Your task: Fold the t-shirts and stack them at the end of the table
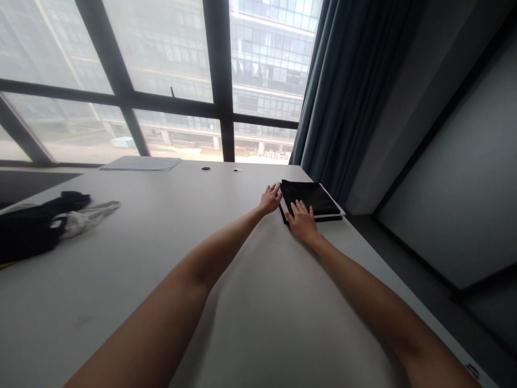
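A stack of folded black and white cloth [313, 196], which looks like clothing, lies near the far right corner of the white table. My left hand [271, 198] touches the stack's left edge, its fingers stretched out. Flat on the near left part of the stack rests my right hand [302, 220], fingers spread over the black fabric. Neither hand grips anything. A white layer shows between the black ones along the stack's edges.
Crumpled dark clothing [30, 229] with a pale grey piece [91, 216] lies at the table's left. White paper sheets [141, 163] rest at the far edge by the window. A blue curtain [343, 97] hangs beyond the right corner. The table's right edge drops to floor.
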A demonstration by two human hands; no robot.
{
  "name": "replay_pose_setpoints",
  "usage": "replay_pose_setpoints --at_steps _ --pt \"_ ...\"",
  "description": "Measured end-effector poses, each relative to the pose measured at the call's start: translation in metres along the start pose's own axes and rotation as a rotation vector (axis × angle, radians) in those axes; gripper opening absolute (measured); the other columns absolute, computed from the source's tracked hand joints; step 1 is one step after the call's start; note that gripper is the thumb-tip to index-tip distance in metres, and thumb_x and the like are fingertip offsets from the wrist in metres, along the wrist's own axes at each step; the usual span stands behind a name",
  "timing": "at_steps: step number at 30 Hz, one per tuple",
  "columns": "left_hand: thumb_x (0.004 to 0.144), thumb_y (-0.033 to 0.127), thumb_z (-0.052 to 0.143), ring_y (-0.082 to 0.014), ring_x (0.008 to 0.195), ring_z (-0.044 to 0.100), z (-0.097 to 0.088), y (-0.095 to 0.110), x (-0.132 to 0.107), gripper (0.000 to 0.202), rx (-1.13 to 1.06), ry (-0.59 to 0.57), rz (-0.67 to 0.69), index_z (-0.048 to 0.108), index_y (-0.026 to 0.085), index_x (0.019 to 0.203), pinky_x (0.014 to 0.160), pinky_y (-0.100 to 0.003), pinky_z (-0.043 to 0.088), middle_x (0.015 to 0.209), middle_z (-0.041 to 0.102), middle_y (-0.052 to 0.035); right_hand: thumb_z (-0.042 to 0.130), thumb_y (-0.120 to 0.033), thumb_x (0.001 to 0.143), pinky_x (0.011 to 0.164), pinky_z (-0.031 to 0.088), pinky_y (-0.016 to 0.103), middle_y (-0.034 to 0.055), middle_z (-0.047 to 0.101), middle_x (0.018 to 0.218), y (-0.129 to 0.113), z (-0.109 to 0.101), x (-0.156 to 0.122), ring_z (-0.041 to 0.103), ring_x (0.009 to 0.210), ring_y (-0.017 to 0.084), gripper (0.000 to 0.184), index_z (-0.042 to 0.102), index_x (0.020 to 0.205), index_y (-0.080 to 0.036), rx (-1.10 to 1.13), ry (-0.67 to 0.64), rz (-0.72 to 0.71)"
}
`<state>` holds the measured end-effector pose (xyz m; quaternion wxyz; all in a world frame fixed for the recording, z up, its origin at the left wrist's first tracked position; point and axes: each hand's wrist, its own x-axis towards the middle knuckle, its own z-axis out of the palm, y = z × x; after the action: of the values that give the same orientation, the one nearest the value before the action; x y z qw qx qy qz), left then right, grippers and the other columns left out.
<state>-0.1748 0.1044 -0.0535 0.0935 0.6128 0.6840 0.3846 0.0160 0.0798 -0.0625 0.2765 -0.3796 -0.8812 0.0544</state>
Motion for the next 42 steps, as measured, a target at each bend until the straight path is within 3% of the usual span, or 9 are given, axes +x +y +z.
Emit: replay_pose_setpoints --at_steps 3,5,13,19,23,31,42 --pt "0.102 0.034 0.042 -0.0309 0.154 0.011 -0.024 -0.013 -0.02 0.055 0.028 0.017 0.043 0.04 0.015 0.153 0.122 -0.049 0.016 0.163 0.028 -0.0154 0.036 -0.037 0.103 0.122 0.01 0.052 0.0154 0.037 0.16 -0.029 -0.001 -0.011 0.023 0.152 0.027 0.049 0.048 0.146 -0.016 -0.007 0.071 -0.045" --pt "0.101 0.034 0.043 -0.0292 0.154 0.014 -0.043 -0.025 -0.039 0.054 0.049 0.028 0.067 0.042 0.016 0.152 0.123 -0.048 0.016 0.162 0.032 -0.0134 0.037 -0.036 0.103 0.122 0.014 0.05 0.0139 0.039 0.159 -0.051 0.0 -0.02 0.025 0.151 0.026 0.047 0.05 0.145 -0.018 0.033 0.051 -0.1" --pt "0.101 0.042 0.037 -0.0266 0.15 0.028 -0.114 -0.073 -0.151 0.056 0.216 -0.023 0.087 0.043 0.017 0.151 0.123 -0.045 0.025 0.156 0.043 -0.0097 0.047 -0.034 0.1 0.121 0.022 0.049 0.0158 0.036 0.16 -0.13 0.026 -0.056 0.028 0.15 0.028 0.048 0.052 0.144 -0.017 0.206 -0.251 -0.249" --pt "0.101 0.042 0.038 -0.0264 0.15 0.029 -0.163 -0.086 -0.242 0.056 0.315 -0.093 0.067 0.042 0.017 0.152 0.123 -0.046 0.025 0.156 0.044 -0.0092 0.047 -0.037 0.099 0.121 0.021 0.05 0.0172 0.037 0.159 -0.156 0.038 -0.067 0.029 0.149 0.029 0.05 0.052 0.144 -0.016 0.21 -0.353 -0.281" --pt "0.102 0.039 0.039 -0.026 0.15 0.029 -0.185 -0.084 -0.284 0.054 0.362 -0.12 -0.024 0.04 0.019 0.153 0.123 -0.048 0.024 0.157 0.043 -0.0089 0.045 -0.039 0.099 0.121 0.019 0.052 0.0168 0.036 0.16 -0.157 0.042 -0.075 0.028 0.15 0.03 0.051 0.052 0.144 -0.016 0.135 -0.401 -0.333" --pt "0.103 0.037 0.038 -0.0293 0.148 0.031 -0.185 -0.079 -0.298 0.048 0.5 -0.224 -0.023 0.047 0.024 0.148 0.121 -0.057 0.024 0.159 0.039 -0.0094 0.04 -0.038 0.1 0.121 0.024 0.052 0.0146 0.04 0.158 -0.151 0.049 -0.086 0.032 0.149 0.03 0.052 0.052 0.145 -0.015 0.081 -0.397 -0.365" --pt "0.103 0.039 0.039 -0.0272 0.147 0.034 -0.185 -0.078 -0.299 0.047 0.51 -0.211 -0.03 0.048 0.025 0.147 0.121 -0.052 0.026 0.158 0.041 -0.0077 0.041 -0.038 0.099 0.119 0.028 0.052 0.0158 0.043 0.156 -0.142 0.056 -0.086 0.035 0.147 0.031 0.052 0.054 0.144 -0.014 0.061 -0.366 -0.401"
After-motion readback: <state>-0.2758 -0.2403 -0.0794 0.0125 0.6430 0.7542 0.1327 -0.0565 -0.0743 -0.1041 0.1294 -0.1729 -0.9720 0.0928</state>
